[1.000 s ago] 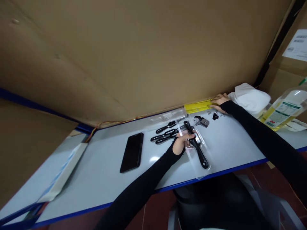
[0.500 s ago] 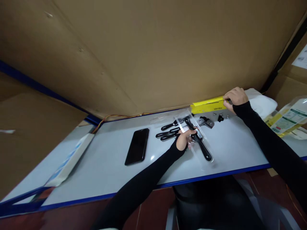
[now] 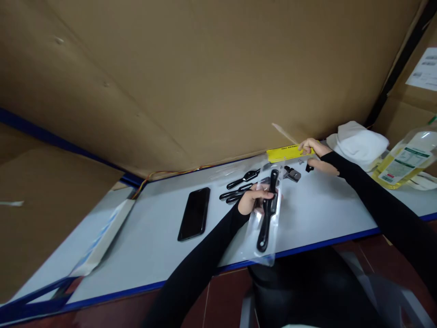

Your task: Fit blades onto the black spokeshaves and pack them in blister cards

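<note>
My left hand [image 3: 251, 199] is closed on a clear plastic bag [image 3: 264, 228] with a black-handled tool [image 3: 266, 214] inside, held above the white table [image 3: 153, 246]. My right hand [image 3: 312, 146] pinches the right end of a yellow card [image 3: 285, 153] at the table's back edge, against the cardboard wall. Several more black-handled tools [image 3: 239, 189] lie just left of my left hand. A small grey metal part [image 3: 292, 174] and a little black piece [image 3: 309, 167] rest below the yellow card.
A black phone [image 3: 195, 213] lies flat left of the tools. White cloth [image 3: 357, 141] and a bottle of yellow liquid [image 3: 406, 161] sit at the right. A white and blue packet [image 3: 102, 237] lies at the left. Cardboard [image 3: 205, 68] walls the back.
My left hand has lifted the bagged tool and swung it from slanting right to pointing nearly straight toward me. My right hand has lowered slightly, still on the yellow card.
</note>
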Demonstrator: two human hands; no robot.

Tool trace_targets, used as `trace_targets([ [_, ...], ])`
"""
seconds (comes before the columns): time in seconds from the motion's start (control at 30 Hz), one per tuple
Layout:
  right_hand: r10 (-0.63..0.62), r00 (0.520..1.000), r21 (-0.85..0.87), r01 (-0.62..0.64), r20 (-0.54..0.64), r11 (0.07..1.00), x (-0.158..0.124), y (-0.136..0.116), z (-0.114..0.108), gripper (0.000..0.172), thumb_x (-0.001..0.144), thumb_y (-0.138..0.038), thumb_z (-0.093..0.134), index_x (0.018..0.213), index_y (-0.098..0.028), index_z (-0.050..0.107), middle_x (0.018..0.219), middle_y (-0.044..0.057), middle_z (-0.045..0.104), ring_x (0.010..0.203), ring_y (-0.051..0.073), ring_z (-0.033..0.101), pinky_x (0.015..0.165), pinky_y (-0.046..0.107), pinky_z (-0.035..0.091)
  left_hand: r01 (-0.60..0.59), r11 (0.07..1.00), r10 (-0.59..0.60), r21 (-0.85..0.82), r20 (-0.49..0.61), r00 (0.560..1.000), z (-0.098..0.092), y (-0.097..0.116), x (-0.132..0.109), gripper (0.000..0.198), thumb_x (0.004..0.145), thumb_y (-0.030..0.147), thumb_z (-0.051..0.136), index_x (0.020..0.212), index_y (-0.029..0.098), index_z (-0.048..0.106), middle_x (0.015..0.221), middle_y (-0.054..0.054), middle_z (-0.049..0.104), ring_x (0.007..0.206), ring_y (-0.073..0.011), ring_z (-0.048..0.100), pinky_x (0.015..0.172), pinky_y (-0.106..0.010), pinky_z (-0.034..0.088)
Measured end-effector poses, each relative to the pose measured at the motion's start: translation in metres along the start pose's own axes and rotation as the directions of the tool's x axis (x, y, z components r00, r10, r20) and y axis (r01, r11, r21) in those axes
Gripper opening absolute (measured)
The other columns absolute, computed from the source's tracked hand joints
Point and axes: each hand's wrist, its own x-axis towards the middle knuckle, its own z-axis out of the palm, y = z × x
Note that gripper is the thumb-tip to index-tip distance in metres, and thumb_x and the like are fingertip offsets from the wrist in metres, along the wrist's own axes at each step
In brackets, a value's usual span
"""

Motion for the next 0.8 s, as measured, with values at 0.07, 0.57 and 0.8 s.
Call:
trace_targets([
  [0.07, -0.080, 0.995, -0.037, 0.083, 0.064, 0.996, -0.002, 0.000, -0.003, 0.038, 0.073, -0.055, 0.066, 0.088, -0.025, 0.045, 0.098, 0.002, 0.062, 0.086, 0.020, 0.055, 0.086, 0.038, 0.044, 0.047, 0.998, -0.053, 0.046, 0.128, 0.990, -0.002, 0.001, -0.004, 0.038, 0.059, 0.034, 0.077, 0.084, 0.005, 0.078, 0.048, -0.004, 0.060, 0.027, -0.0077, 0.037, 0.028, -0.020, 0.014],
  [0.57, 0.059, 0.998, -0.394, -0.045, 0.025, 0.918, 0.005, 0.005, 0.004, 0.053, 0.082, -0.069, 0.067, 0.066, -0.023, 0.046, 0.058, -0.003, 0.055, 0.061, 0.014, 0.037, 0.091, 0.045, 0.036, 0.200, 0.934, -0.315, 0.297, 0.416, 0.853, 0.001, 0.000, -0.014, 0.021, 0.062, 0.026, 0.079, 0.073, 0.009, 0.079, 0.050, -0.001, 0.057, 0.037, -0.0059, 0.033, 0.032, -0.019, 0.015],
  [0.8, 0.146, 0.986, -0.485, -0.090, 0.079, 0.870, 0.005, 0.008, 0.006, 0.051, 0.082, -0.069, 0.068, 0.069, -0.024, 0.047, 0.059, 0.000, 0.055, 0.071, 0.022, 0.044, 0.085, 0.041, 0.035, 0.227, 0.897, -0.389, 0.379, 0.433, 0.813, -0.001, -0.005, -0.009, 0.032, 0.062, 0.032, 0.082, 0.085, 0.010, 0.082, 0.060, -0.001, 0.064, 0.038, -0.0056, 0.037, 0.033, -0.018, 0.022],
])
